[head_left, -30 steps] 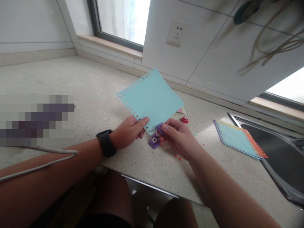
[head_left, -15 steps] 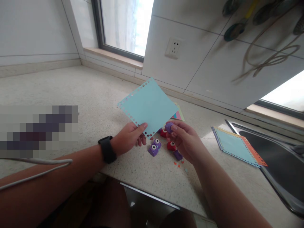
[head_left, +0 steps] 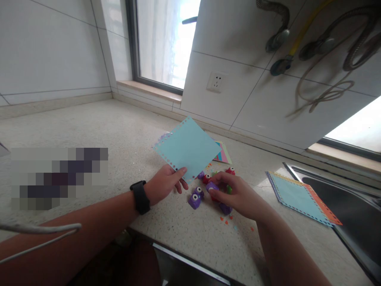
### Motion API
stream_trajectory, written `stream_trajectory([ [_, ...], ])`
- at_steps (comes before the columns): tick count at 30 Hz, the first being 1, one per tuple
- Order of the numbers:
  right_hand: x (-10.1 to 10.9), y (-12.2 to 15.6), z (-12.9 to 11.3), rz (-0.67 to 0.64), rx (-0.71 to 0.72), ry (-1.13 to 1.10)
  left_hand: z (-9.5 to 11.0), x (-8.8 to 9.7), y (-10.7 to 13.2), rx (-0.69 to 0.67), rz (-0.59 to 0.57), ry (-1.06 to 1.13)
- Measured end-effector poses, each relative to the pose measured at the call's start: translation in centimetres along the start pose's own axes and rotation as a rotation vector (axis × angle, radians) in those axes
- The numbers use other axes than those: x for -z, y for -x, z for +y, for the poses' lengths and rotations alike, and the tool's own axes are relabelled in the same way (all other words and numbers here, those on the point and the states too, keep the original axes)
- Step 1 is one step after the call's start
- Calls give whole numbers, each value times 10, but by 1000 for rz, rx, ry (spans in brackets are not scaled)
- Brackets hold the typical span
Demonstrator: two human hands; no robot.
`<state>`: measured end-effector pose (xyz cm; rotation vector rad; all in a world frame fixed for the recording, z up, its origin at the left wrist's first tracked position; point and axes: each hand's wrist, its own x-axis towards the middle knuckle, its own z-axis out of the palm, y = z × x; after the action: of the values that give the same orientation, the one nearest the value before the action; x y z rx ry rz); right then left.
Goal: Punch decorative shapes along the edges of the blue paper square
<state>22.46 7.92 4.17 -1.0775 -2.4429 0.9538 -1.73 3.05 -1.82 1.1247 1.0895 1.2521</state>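
My left hand pinches the near corner of a light blue paper square with punched shapes along its edges, holding it tilted above the speckled countertop. My right hand is lowered to the counter with its fingers closed on a small purple craft punch. Another purple punch with eyes sits between my hands. Red punches and one more purple punch lie around my right hand.
A stack of coloured paper lies behind the blue square. More punched sheets lie to the right beside a dark sink. Small paper bits are scattered on the counter. A wall socket and hanging cables are behind.
My right hand has come away from the paper's edge and dropped to the counter with the purple punch. The blue paper stays in my left hand. The view has tilted upward.
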Motion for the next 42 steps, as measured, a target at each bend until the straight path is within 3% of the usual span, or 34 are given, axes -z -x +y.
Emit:
stream_trajectory([
  [3, 2, 1, -1, -52, 110, 191, 2, -1, 1, 0, -17, 108],
  [8, 0, -1, 1, -125, 212, 282, 4, -1, 3, 53, -37, 249],
  [13, 0, -2, -1, -224, 223, 322, 3, 1, 2, 56, -71, 318],
  [18, 0, -3, 0, -241, 232, 330, 3, 2, 2, 60, -70, 328],
  [25, 7, -5, 6, -110, 211, 247, 1, 1, 2, 70, -65, 307],
  [31, 28, -6, 26, 400, -36, 309, -4, 1, 0, 73, -15, 163],
  [34, 36, -7, 40, 522, -97, 390, -5, 0, 0, 60, 8, 119],
  [37, 37, -9, 49, 494, -77, 424, -5, 0, 0, 50, 21, 111],
  [42, 25, -11, 47, 318, 56, 473, -3, -1, 1, 39, 26, 113],
])
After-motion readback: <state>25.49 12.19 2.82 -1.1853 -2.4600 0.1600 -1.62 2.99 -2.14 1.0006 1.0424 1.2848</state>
